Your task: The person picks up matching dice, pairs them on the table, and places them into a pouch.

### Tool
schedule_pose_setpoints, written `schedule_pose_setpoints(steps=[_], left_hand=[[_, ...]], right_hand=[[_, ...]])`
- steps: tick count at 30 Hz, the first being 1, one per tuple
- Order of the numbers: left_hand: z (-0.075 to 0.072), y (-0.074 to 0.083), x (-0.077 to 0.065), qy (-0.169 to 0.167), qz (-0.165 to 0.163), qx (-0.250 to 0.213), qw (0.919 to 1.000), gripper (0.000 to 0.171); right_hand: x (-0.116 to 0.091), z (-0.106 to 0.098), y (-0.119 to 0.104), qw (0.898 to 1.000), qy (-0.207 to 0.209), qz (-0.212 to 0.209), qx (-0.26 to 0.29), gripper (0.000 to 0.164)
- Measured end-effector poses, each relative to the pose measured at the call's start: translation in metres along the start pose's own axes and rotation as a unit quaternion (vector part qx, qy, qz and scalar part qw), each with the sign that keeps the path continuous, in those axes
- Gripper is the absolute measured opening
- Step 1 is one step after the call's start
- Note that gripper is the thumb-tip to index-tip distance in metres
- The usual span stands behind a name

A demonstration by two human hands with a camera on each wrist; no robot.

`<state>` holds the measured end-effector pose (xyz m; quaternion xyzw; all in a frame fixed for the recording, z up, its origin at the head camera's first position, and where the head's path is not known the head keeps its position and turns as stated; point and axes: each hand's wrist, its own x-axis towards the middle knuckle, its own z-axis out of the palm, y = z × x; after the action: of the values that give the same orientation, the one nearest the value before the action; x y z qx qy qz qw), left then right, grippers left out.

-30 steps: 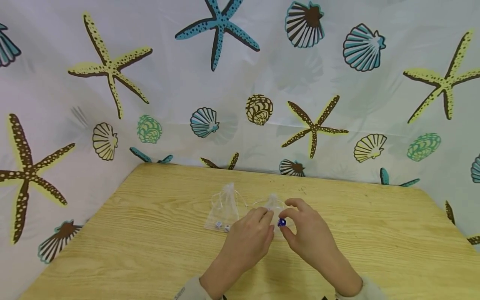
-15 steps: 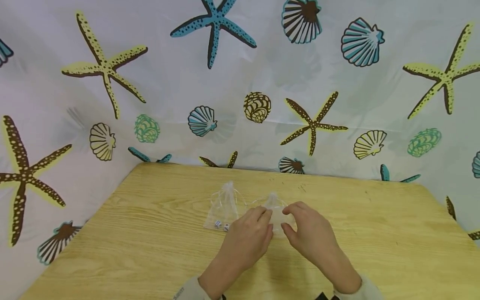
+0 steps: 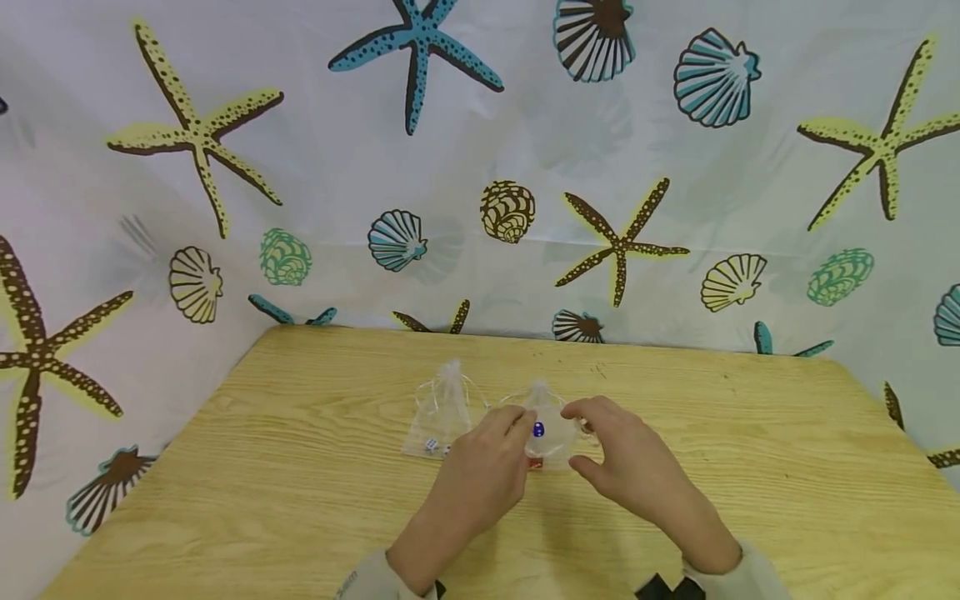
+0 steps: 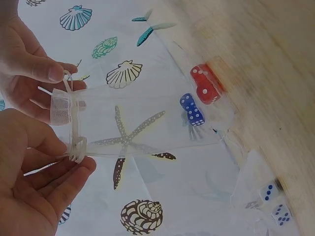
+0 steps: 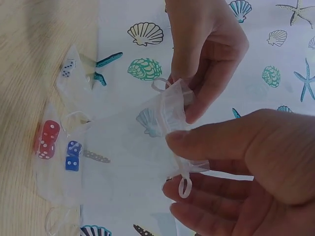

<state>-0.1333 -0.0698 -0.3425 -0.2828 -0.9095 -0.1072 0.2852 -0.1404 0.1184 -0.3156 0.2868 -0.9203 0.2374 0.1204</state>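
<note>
A sheer white drawstring bag (image 4: 147,125) hangs between my hands with two blue dice (image 4: 195,116) at its bottom. My left hand (image 3: 483,458) pinches one side of the gathered top between thumb and fingers. At the opposite side, my right hand (image 3: 630,458) holds the top with its thumb (image 5: 184,142) in front and fingers behind. White ribbon loops (image 5: 185,187) stick out at both sides of the neck. Behind the held bag, two red dice (image 4: 204,83) lie in a second sheer bag (image 3: 540,392) on the table.
Farther left on the wooden table (image 3: 315,467), another sheer bag (image 3: 442,412) lies flat with white dice (image 4: 269,191) in it. A white cloth (image 3: 450,167) printed with shells and starfish hangs behind and beside the table.
A second ago my right fingers pinched a blue die; now both blue dice show inside the bag and my right hand is at its top. The head view has shifted slightly.
</note>
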Motion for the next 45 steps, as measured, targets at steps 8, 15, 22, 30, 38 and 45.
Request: schedule_pose_setpoints(steps=[8,15,22,30,38,45], left_hand=[[-0.001,-0.005,0.0,0.018,-0.004,-0.011,0.9998,0.029],[-0.002,-0.01,0.003,0.041,0.002,-0.033,0.9986,0.031],[-0.002,-0.012,0.004,0.072,0.004,-0.047,0.9963,0.033],[-0.003,-0.017,0.004,0.069,-0.03,-0.069,0.9948,0.032],[-0.004,-0.021,0.002,0.056,-0.09,-0.069,0.992,0.021],[-0.004,-0.023,0.001,0.043,-0.13,-0.108,0.9847,0.014]], right_hand=[[0.005,0.007,0.005,0.998,0.049,-0.022,0.03,0.031],[0.008,0.007,0.007,0.996,0.082,-0.019,0.035,0.025],[0.009,0.005,0.008,0.995,0.091,-0.01,0.043,0.023],[0.009,0.004,0.011,0.994,0.099,0.014,0.045,0.024],[0.007,0.002,0.014,0.991,0.102,0.065,0.053,0.022],[0.006,0.0,0.02,0.986,0.061,0.11,0.113,0.013]])
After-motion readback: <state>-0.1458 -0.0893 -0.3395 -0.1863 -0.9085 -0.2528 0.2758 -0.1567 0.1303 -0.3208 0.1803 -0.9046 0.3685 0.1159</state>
